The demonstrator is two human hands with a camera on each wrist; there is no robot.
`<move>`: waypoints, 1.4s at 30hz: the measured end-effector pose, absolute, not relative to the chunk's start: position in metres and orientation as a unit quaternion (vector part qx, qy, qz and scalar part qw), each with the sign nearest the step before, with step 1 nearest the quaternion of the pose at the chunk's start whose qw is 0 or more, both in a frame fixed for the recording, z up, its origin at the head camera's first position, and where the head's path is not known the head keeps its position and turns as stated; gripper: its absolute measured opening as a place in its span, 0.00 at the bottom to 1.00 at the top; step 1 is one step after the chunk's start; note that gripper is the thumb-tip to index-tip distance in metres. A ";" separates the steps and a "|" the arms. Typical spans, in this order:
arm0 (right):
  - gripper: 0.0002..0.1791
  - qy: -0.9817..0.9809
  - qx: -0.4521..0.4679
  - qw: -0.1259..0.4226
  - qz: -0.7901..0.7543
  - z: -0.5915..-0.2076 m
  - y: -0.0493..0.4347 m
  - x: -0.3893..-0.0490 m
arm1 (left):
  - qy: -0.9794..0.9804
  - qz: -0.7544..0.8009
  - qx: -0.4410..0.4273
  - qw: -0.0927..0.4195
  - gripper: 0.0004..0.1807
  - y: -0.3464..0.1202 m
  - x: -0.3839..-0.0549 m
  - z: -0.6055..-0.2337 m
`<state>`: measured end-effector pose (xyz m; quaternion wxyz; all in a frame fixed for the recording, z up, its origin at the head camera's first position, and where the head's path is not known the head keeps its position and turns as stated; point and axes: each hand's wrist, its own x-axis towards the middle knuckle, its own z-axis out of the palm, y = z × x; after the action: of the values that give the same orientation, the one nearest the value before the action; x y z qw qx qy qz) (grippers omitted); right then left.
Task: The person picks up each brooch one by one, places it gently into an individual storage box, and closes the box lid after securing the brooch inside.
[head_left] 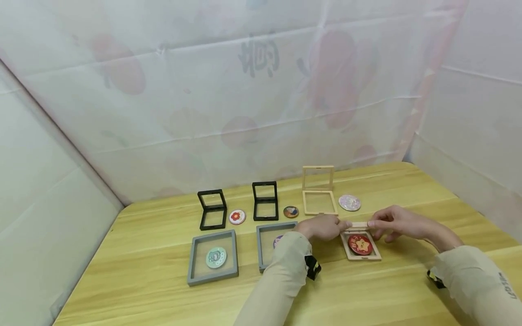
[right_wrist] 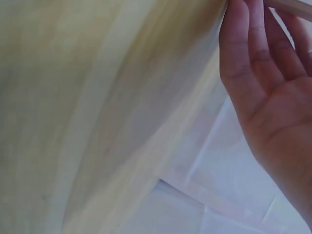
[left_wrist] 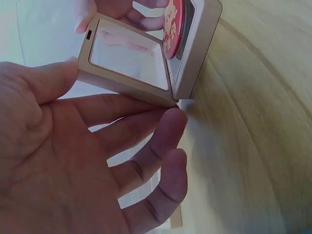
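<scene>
A small hinged display frame (head_left: 364,257), light wood in colour, lies on the table with its lid (head_left: 360,225) raised. Inside its base sits a round red badge (head_left: 360,245) with a yellow star figure. My left hand (head_left: 322,227) pinches the lid's left side; in the left wrist view its thumb (left_wrist: 53,80) is on the lid's edge, with fingers along the outer face. At the lid's right side, my right hand (head_left: 401,222) holds it between thumb and fingers. The right wrist view shows only a sliver of the frame (right_wrist: 295,7) beside the fingers.
Behind stand two open black frames (head_left: 213,208) (head_left: 265,201) and an open light-wood frame (head_left: 320,191), with a flower badge (head_left: 237,217), dark badge (head_left: 291,211) and lilac badge (head_left: 350,203) beside them. Two grey frames (head_left: 191,261) (head_left: 259,249) with badges lie left; my left sleeve partly covers one.
</scene>
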<state>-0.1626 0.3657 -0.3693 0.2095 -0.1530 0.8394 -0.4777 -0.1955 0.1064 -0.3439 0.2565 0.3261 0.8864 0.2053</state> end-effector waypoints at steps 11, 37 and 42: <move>0.12 0.823 -0.209 0.208 -0.485 -0.369 0.370 -0.166 | 0.882 0.198 0.334 0.267 0.26 0.105 -0.195 -0.344; 0.22 0.865 -0.232 0.169 -0.411 -0.372 0.375 -0.169 | 0.893 0.138 0.349 0.247 0.28 0.110 -0.191 -0.342; 0.24 0.871 -0.237 0.167 -0.397 -0.371 0.369 -0.173 | 0.894 0.134 0.347 0.249 0.28 0.107 -0.194 -0.342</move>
<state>-0.1732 0.3693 -0.3714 0.1670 -0.2370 0.8710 -0.3967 -0.1935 0.1067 -0.3420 0.2486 0.3472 0.8942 0.1345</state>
